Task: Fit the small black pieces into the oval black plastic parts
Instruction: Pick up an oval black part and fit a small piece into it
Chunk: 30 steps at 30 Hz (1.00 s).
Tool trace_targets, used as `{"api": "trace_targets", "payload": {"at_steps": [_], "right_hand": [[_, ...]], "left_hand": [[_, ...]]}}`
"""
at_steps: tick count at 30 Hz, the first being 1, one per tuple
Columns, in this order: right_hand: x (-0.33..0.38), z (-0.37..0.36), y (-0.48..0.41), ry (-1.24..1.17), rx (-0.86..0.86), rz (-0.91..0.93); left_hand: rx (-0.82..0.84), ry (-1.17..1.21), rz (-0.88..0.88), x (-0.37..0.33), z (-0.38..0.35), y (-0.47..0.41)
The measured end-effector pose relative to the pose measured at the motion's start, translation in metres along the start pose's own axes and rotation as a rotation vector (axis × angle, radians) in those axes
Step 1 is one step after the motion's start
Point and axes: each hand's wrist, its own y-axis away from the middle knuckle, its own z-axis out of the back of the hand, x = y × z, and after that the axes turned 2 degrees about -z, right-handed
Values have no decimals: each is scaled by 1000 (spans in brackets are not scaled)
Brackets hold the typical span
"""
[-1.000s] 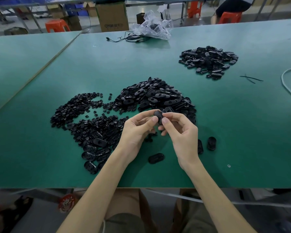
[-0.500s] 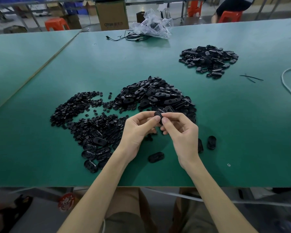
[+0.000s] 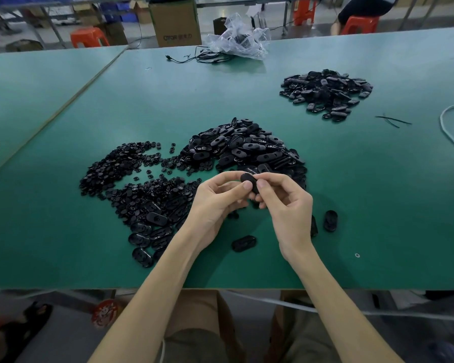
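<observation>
Room: a cardboard box [image 3: 174, 22] and an orange stool [image 3: 88, 36] stand behind the table.
Table: green table [image 3: 378, 205], wide, with a plastic bag [image 3: 240, 35] at its far edge.
Heaps: oval parts [image 3: 247, 148] at centre, small pieces [image 3: 121, 169] to their left.
Hands: left hand [image 3: 215, 203] and right hand [image 3: 286, 205] pinch one held part [image 3: 249, 180] between fingertips, above the centre heap's near edge.
Change: hardly any; the hands and the part sit as they did half a second ago.

**Head view, single, wide-angle.** Looking forward and down from above the near edge of the green table [image 3: 378, 205], and facing across it toward the orange stool [image 3: 89, 38] and cardboard box [image 3: 174, 24] beyond. Sitting close over the left hand [image 3: 215, 203] and right hand [image 3: 288, 210], which are pinching one oval part [image 3: 250, 180] at mid-frame. Forearms entering from the bottom edge. Table edges bowing toward the borders.
</observation>
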Motion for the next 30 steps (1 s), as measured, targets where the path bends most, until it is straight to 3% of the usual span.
{"api": "trace_targets", "payload": {"at_steps": [6, 15, 25, 30], "right_hand": [[3, 0, -1, -109, 27, -47], [9, 0, -2, -289, 76, -159], [5, -1, -1, -188, 142, -144], [4, 1, -1, -151, 83, -130]], "left_hand": [[54, 151, 125, -1, 4, -3], [114, 184, 185, -5, 3, -3], [57, 159, 124, -4, 1, -2], [23, -32, 17, -3, -2, 0]]}}
